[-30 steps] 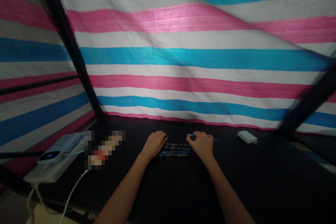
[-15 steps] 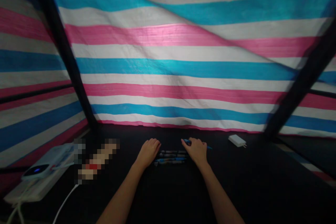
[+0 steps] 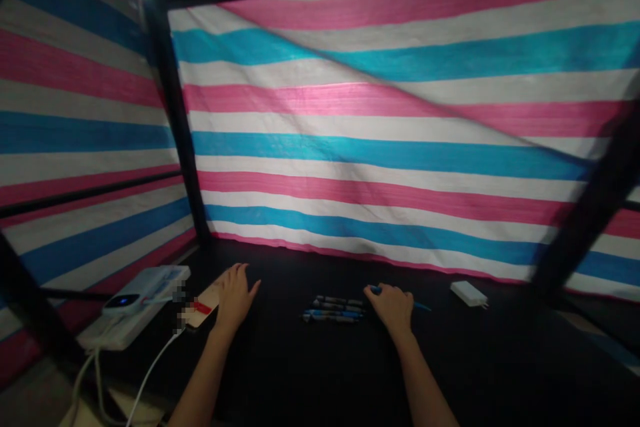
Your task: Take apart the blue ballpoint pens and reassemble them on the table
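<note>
My left hand (image 3: pixel 233 297) reaches over a flat, phone-like slab (image 3: pixel 213 297) with a tan face and a red patch. Its fingers are spread with the thumb apart; whether they touch the slab I cannot tell. Closed around a blue pen (image 3: pixel 423 307) is my right hand (image 3: pixel 391 308); one end of the pen pokes out by the thumb, the other to the right. Between the hands several pens (image 3: pixel 336 313) lie side by side on the black table, some with blue parts. Part of the slab is pixelated.
On the left, a white box (image 3: pixel 155 283) carries a device (image 3: pixel 123 302) with a lit display. White cables (image 3: pixel 155 363) run down from there and from the slab. A white charger (image 3: pixel 469 293) lies at the right. Black frame posts (image 3: pixel 183 140) and striped sheeting (image 3: pixel 380 160) enclose the table.
My left hand has moved left, away from the pens and onto the phone-like slab, with its fingers spreading. My right hand keeps the blue pen. The view has turned left and tilted.
</note>
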`<state>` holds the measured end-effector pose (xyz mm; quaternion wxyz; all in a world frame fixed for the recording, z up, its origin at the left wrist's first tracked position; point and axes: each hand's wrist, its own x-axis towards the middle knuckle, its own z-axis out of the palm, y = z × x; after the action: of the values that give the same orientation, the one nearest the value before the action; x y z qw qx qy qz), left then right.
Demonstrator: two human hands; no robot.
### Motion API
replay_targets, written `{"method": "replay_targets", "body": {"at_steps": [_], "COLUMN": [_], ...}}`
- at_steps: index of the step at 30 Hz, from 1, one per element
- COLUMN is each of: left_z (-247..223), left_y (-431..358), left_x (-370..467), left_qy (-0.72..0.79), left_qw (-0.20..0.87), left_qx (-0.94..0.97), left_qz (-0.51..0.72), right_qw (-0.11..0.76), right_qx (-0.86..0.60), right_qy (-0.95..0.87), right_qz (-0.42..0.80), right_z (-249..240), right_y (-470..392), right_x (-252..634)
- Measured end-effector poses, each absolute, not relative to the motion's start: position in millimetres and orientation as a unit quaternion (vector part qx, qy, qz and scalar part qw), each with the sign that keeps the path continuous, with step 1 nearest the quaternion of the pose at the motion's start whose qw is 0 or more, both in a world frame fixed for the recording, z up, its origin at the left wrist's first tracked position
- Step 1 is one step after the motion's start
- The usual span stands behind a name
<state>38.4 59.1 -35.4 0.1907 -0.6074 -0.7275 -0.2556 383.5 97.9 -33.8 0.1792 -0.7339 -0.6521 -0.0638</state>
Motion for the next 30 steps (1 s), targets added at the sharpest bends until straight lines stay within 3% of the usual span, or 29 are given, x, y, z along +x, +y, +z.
{"method": "replay_targets", "body": {"at_steps": [10,17,25,30], "left_z": [-36.8,-37.9,-27.4,-38.4], "left_y": [42.8,45.1,45.5,53.2], "left_x": [-24.2,-24.4,-27.0,-18.9], "left_qy": [-0.839,-0.831,-0.839,-0.816], "left_qw": [0.062,0.058,0.013,0.062], "left_qx": [-0.521,-0.525,-0.521,-0.551], "left_qz": [-0.142,-0.172,-0.157,-0.164], "right_qw": [0.21,0.216,0.191,0.244], "right_qx": [-0.72,-0.716,-0.716,-0.675], "right_qy": [-0.653,-0.648,-0.664,-0.688], "right_qz": [-0.104,-0.147,-0.103,-0.106], "right_z": [-36.1,-44.6,-60.5,-55.2], "right_y": [94.5,95.6,103.7,102.4], "right_x": [381.8,385.5,389.4,384.7]}}
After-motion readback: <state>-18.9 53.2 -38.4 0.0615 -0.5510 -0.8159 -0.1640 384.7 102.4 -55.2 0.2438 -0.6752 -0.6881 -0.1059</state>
